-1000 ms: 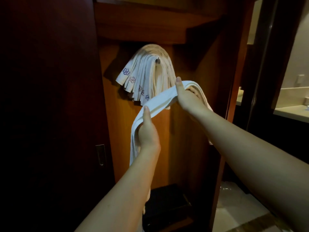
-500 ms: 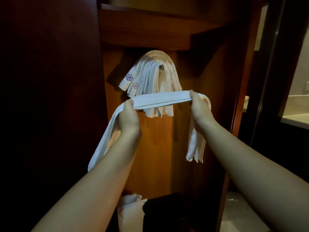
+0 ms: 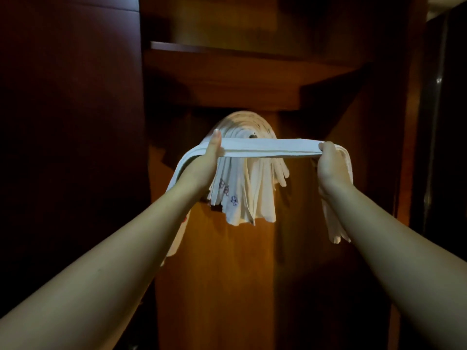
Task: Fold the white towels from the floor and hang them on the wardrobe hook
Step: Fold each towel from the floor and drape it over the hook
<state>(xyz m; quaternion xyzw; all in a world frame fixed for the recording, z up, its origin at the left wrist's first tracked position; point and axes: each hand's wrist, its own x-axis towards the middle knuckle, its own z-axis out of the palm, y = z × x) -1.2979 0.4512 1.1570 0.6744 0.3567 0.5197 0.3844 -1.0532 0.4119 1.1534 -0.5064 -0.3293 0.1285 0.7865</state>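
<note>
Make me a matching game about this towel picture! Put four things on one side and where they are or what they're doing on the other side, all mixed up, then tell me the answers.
Things:
1. folded towel
2. hanging towels
3. wooden shelf
4. hook

Places or states:
A. above the hanging towels
B. stretched level between the left hand and right hand
C. small metal tip poking out just above the stretched strip
D. draped in a bunch, ends pointing down

Pairs: 1-B, 2-D, 3-A, 4-C

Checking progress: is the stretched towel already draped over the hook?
No: both hands hold the folded towel taut in front of the hook.
</note>
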